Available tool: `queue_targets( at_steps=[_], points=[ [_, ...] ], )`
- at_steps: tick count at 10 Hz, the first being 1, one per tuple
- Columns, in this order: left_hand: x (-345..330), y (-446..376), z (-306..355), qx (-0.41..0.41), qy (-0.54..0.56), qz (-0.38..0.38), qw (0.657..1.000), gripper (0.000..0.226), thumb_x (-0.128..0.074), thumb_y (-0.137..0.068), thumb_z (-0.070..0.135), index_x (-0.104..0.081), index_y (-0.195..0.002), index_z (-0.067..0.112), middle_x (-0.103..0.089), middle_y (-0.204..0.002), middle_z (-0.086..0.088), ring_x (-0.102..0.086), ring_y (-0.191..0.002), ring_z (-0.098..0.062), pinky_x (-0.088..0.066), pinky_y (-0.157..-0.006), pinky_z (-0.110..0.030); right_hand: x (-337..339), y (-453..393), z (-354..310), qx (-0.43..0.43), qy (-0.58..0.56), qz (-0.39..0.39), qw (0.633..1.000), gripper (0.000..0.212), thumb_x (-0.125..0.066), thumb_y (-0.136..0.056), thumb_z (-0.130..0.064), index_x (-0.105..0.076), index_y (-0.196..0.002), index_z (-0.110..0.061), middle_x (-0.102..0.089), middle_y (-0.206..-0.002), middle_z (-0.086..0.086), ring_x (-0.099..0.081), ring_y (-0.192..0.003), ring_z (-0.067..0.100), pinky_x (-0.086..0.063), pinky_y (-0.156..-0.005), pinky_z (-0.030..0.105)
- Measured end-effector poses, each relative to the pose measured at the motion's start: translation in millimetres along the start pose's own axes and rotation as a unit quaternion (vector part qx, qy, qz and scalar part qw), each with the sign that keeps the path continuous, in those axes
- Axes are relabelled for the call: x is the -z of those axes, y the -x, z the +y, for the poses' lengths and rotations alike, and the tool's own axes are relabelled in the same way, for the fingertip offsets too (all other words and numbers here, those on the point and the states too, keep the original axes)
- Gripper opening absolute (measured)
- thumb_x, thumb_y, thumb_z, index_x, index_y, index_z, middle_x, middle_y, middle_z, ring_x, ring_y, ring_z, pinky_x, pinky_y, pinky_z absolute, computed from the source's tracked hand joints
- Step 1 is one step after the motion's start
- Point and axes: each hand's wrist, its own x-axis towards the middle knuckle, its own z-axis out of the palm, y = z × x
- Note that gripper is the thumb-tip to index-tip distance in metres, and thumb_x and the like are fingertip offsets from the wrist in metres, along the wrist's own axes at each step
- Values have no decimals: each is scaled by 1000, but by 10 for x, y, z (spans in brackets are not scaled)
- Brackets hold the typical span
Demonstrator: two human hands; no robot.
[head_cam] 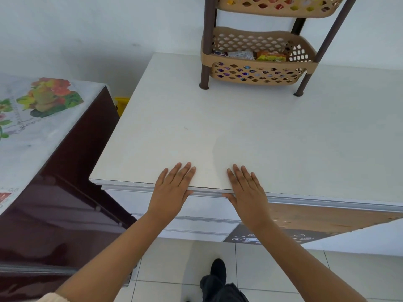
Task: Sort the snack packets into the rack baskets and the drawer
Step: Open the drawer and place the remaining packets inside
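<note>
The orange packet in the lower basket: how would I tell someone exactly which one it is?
Find the tan rack standing at the back of the white counter. Look into its lower basket, the one nearest the countertop. The orange packet lies at the right side inside it, beside a white packet; it is the only orange one there.

Tan lattice rack baskets [259,59] on dark brown posts stand at the white counter's far edge. Snack packets [270,56] lie in the lower basket; coloured packets show through the upper [281,5].
</note>
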Motion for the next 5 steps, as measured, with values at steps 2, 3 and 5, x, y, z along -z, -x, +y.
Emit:
queue_targets(
  at_steps=[2, 3, 5],
  points=[
    [32, -2, 24, 13, 7, -10, 1000, 60, -66, -81, 27, -44, -136, 14, -49, -140, -2, -48, -126, -25, -40, -101, -49, 19, -10, 3, 7, 0, -1, 1000, 62, -67, -80, -37, -50, -131, -6, -52, -136, 13, -49, -125, 32, -38, -101, 50],
    [60, -4, 40, 18, 7, -27, 999, 54, -55, -87, 34, -43, -136, 14, -47, -141, -2, -47, -127, -26, -39, -102, -49, 63, -2, -20, -1, -8, -15, 1000, 67, -71, -76, -38, -51, -130, -6, -53, -135, 14, -50, -124, 33, -39, -100, 51],
    [179, 50, 153, 71, 13, -55, 996, 77, -21, -86, 62, -35, -140, 8, -36, -147, -10, -34, -135, -31, -32, -105, -53, 157, 26, -35, -29, -38, -83, 995, 83, -8, -84, -63, -9, -146, -8, -7, -155, 13, -3, -143, 31, -1, -116, 40]
  ],
)
